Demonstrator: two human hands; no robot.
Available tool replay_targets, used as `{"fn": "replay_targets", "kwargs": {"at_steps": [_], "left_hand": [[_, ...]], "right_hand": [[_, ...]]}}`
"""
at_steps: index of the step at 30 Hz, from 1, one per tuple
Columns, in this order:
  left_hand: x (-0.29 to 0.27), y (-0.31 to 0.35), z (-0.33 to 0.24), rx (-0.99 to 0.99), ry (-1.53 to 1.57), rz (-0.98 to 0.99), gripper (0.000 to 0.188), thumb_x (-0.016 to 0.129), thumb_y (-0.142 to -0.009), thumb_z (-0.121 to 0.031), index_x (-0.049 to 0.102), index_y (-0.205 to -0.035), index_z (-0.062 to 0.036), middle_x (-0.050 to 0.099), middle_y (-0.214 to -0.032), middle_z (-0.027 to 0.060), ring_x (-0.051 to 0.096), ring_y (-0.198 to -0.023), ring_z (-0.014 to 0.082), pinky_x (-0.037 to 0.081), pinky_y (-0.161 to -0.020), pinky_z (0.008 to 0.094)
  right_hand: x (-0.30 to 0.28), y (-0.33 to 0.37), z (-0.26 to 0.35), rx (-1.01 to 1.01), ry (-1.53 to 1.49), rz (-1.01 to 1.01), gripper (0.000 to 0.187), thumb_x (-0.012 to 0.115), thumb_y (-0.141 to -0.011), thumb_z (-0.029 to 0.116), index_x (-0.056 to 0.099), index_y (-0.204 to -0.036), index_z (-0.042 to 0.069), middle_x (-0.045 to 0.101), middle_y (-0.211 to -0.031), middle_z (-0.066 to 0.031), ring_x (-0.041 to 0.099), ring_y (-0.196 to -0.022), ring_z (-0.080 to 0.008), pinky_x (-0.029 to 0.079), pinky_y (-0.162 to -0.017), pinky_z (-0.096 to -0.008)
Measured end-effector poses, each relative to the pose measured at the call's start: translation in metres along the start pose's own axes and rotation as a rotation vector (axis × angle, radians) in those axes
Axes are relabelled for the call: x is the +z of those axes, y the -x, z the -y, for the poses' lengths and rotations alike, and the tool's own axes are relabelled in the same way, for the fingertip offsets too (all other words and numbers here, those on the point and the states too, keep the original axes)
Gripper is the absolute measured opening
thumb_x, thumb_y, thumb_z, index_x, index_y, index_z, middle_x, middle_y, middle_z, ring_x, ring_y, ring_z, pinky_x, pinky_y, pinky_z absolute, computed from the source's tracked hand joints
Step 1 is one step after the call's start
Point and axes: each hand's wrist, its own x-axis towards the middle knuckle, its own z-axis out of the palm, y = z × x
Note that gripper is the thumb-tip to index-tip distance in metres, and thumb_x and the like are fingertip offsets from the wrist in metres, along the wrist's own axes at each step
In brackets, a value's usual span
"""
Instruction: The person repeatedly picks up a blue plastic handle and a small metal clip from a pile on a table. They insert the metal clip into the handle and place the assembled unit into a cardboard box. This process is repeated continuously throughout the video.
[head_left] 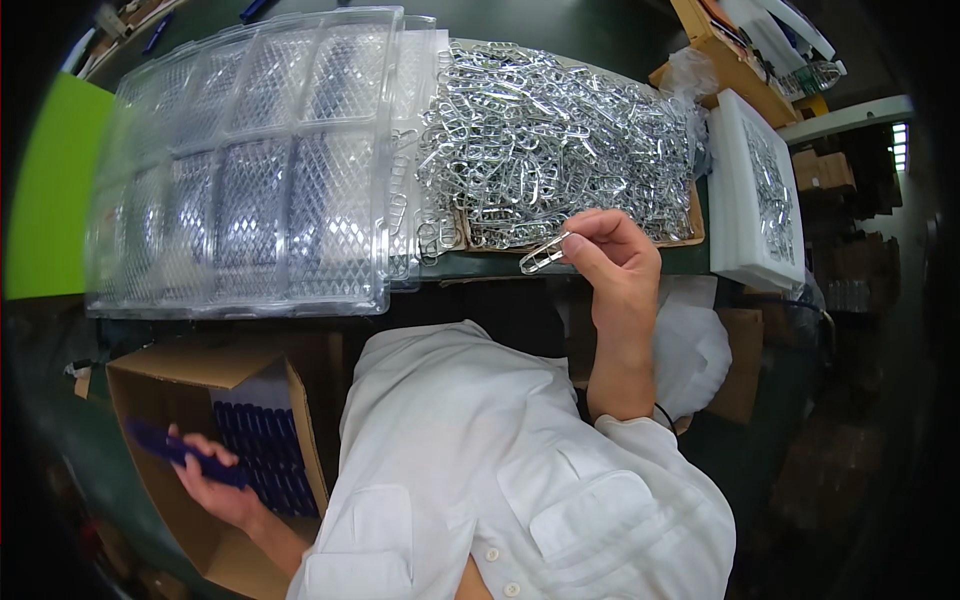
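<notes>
My right hand point(615, 250) is closed in a pinch on a shiny silver looped metal piece point(543, 254), held at the front edge of a wide shallow box point(697, 222) heaped with metal pieces point(560, 140) of the same look. Low on the left, my left hand point(215, 490) is wrapped round a long dark blue handle-like piece point(165, 440), slightly smeared by motion. That hand is over an open cardboard box point(180, 365), where rows of dark blue pieces point(262, 440) lie packed close together.
Clear plastic compartment trays point(255, 140) are stacked on the green table left of the metal heap. A white foam box point(745, 190) with more metal pieces stands at the right. A bright green panel point(50, 200) rises at the far left; a white plastic bag point(690, 350) hangs below the table edge.
</notes>
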Motion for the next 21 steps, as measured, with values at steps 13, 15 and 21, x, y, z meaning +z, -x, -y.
{"fn": "replay_targets", "kwargs": {"at_steps": [13,15,21], "left_hand": [[0.238,0.045,0.005,-0.517,-0.04,1.31,0.035,0.047,-0.109,-0.002,0.05,-0.144,-0.0018,0.062,-0.097,0.0036,0.056,-0.07,0.0074,0.046,-0.062,0.0249],[0.242,0.05,0.009,-0.528,-0.056,1.338,0.034,0.048,-0.109,-0.003,0.05,-0.143,-0.002,0.062,-0.096,0.0031,0.055,-0.071,0.0072,0.046,-0.062,0.0248],[0.246,0.055,0.017,-0.588,-0.076,1.373,0.036,0.049,-0.107,-0.003,0.05,-0.144,-0.0027,0.063,-0.095,0.0029,0.055,-0.069,0.0068,0.045,-0.06,0.0244]], "right_hand": [[0.039,0.032,0.048,-0.41,0.543,0.242,0.017,0.08,-0.079,-0.006,0.073,-0.093,0.002,0.064,-0.134,-0.0189,0.064,-0.124,-0.0315,0.049,-0.103,-0.0421],[0.038,0.033,0.04,-0.42,0.567,0.231,0.017,0.08,-0.078,-0.006,0.072,-0.092,0.001,0.064,-0.135,-0.0199,0.065,-0.123,-0.0317,0.049,-0.102,-0.0419],[0.042,0.035,0.021,-0.4,0.661,0.218,0.015,0.078,-0.077,-0.008,0.07,-0.088,0.0,0.064,-0.136,-0.0215,0.064,-0.126,-0.034,0.05,-0.101,-0.0414]]}}
